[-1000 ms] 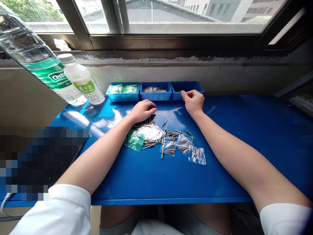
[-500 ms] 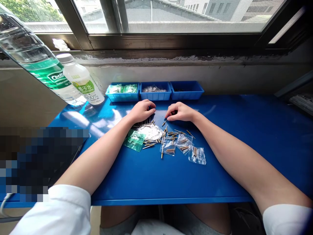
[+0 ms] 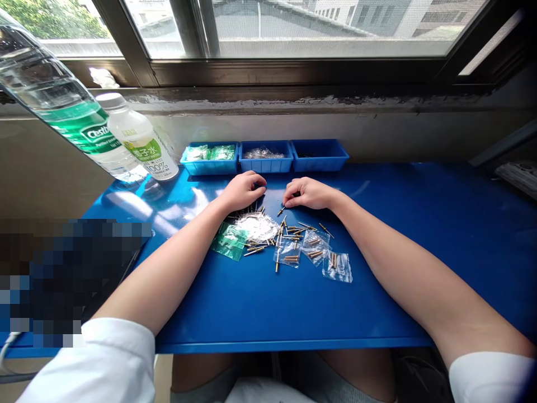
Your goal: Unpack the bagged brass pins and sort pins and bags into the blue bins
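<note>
**Picking brass pins off a blue bench by the window**

A blue table [image 3: 260, 313] runs along a wall beneath a wide window [image 3: 319, 28], and daylight puts a glare on its left side. The work lies in the middle of it: a loose scatter of small brass pins [image 3: 289, 230], some free on the surface and some sealed in little clear bags [image 3: 337, 267]. One pin [image 3: 281, 211] lies apart at the far edge of the scatter, just below the right hand [image 3: 308, 193]. That hand rests knuckles-up with the fingers curled inward and the tips drawn close together over that pin; whether they already grip it cannot be told. The left hand [image 3: 244, 190] lies beside it, loosely curled; its fingertips are tucked under, so what they hold, if anything, is hidden.

To do this well, it seems best to take one pin at a time by its shaft with thumb and forefinger, working from the edge of the pile inward so that neighbours are not flicked away, and to keep the wrist low and steady on the table.

Just left of the pins lie a crumpled clear bag [image 3: 257, 226] and a green bag [image 3: 229, 240]. Against the wall stand three blue bins [image 3: 319, 162]. Two water bottles [image 3: 138, 143] stand at the far left.
</note>
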Demonstrator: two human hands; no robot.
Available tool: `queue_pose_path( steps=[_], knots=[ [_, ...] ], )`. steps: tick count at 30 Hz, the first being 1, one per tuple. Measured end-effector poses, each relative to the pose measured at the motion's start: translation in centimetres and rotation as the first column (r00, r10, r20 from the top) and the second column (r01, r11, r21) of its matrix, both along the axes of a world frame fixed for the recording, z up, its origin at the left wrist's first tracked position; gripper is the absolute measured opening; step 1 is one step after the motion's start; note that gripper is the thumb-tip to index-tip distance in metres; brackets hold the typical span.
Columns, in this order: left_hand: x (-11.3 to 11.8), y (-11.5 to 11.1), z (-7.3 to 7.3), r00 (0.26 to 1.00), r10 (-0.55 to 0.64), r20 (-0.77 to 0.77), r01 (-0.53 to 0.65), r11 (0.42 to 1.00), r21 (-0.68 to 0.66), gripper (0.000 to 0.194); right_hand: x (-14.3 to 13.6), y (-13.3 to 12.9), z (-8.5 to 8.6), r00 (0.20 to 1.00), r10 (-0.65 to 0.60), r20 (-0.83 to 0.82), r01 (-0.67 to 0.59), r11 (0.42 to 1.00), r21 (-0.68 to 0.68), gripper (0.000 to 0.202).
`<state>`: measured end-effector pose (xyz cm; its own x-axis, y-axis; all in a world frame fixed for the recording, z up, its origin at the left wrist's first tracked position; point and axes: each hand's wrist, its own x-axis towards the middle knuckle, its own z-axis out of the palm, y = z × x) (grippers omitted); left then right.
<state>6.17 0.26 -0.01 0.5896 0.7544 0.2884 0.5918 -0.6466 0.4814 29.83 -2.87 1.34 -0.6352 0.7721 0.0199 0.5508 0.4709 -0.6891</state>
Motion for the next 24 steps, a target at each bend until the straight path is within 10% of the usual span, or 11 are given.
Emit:
queue_pose_path(
  steps=[12, 24],
  knots=[
    [0.0, -0.1, 0.1, 1.000, 0.004, -0.014, -0.004, 1.000, -0.001, 0.029, 0.1, 0.2, -0.9, 0.912, -0.308, -0.272, 0.281, 0.950, -0.133, 0.041],
    [-0.1, 0.1, 0.0, 1.000, 0.002, -0.014, -0.002, 1.000, -0.003, 0.029, 0.6, 1.2, -1.2, 0.476, -0.549, -0.687, 0.255, 0.834, -0.490, 0.046]
  ],
)
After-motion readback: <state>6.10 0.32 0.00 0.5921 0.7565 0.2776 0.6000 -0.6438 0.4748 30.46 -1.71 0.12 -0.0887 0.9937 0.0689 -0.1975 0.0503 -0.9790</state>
